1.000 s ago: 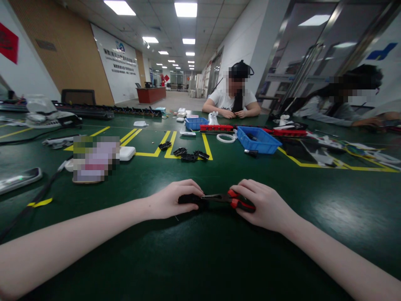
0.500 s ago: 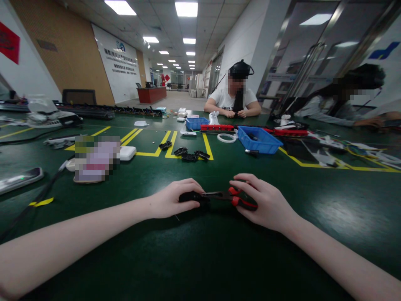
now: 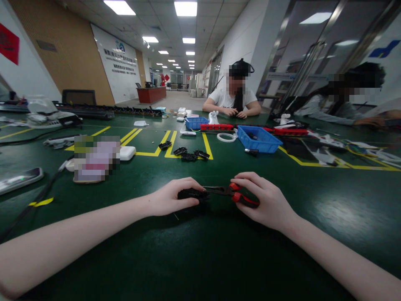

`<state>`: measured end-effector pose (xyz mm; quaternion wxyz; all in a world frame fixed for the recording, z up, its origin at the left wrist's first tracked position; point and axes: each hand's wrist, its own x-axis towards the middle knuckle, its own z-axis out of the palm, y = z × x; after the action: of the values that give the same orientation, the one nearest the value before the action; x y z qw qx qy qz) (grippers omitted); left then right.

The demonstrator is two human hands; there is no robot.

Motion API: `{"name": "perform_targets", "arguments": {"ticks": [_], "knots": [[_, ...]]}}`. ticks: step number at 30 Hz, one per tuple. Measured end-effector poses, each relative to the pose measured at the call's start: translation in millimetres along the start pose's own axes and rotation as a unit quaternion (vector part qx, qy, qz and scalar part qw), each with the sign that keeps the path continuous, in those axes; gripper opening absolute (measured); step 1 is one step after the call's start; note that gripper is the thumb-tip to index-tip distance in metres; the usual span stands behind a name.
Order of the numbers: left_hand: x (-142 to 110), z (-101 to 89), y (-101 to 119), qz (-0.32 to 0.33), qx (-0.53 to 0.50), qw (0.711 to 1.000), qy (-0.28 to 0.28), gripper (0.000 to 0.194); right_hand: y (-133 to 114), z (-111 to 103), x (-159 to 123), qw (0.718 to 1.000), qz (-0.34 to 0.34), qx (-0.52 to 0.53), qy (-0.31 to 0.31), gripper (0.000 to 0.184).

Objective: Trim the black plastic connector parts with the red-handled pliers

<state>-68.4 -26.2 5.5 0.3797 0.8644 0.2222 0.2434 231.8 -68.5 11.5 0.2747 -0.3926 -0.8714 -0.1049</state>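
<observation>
My left hand [image 3: 180, 195] is closed around a small black part [image 3: 191, 194] just above the green tabletop. Its exact kind is partly hidden by my fingers. In my right hand [image 3: 266, 200] are long-nose pliers [image 3: 224, 190] with red and black handles, the handles spread somewhat apart. The plier jaws point left and reach the upper right end of the black part; whether they grip it, I cannot tell. A thin, pale sliver [image 3: 176, 216] shows just below my left hand.
Several black parts [image 3: 189, 157] lie ahead by the yellow tape. Beyond are a blue bin [image 3: 259, 140], a white ring [image 3: 226, 137] and a red strip [image 3: 216, 127]. A phone [image 3: 21, 180] and a white case [image 3: 128, 153] are left. A person [image 3: 233, 98] sits opposite.
My right hand and the pliers have shifted slightly, with the handles a bit further right. The black part has tilted a little in my left hand. The person opposite has moved their hands.
</observation>
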Motion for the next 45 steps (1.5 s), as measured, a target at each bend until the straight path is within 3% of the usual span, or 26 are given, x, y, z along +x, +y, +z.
{"name": "perform_targets", "arguments": {"ticks": [39, 45], "knots": [[-1.3, -0.3, -0.8, 0.045, -0.019, 0.999, -0.009, 0.025, 0.1, 0.7, -1.1, 0.997, -0.052, -0.024, -0.043, 0.031], [-0.1, -1.5, 0.5, 0.030, -0.020, 0.999, -0.011, 0.025, 1.5, 3.2, -1.3, 0.999, -0.029, -0.010, -0.038, 0.034]]}}
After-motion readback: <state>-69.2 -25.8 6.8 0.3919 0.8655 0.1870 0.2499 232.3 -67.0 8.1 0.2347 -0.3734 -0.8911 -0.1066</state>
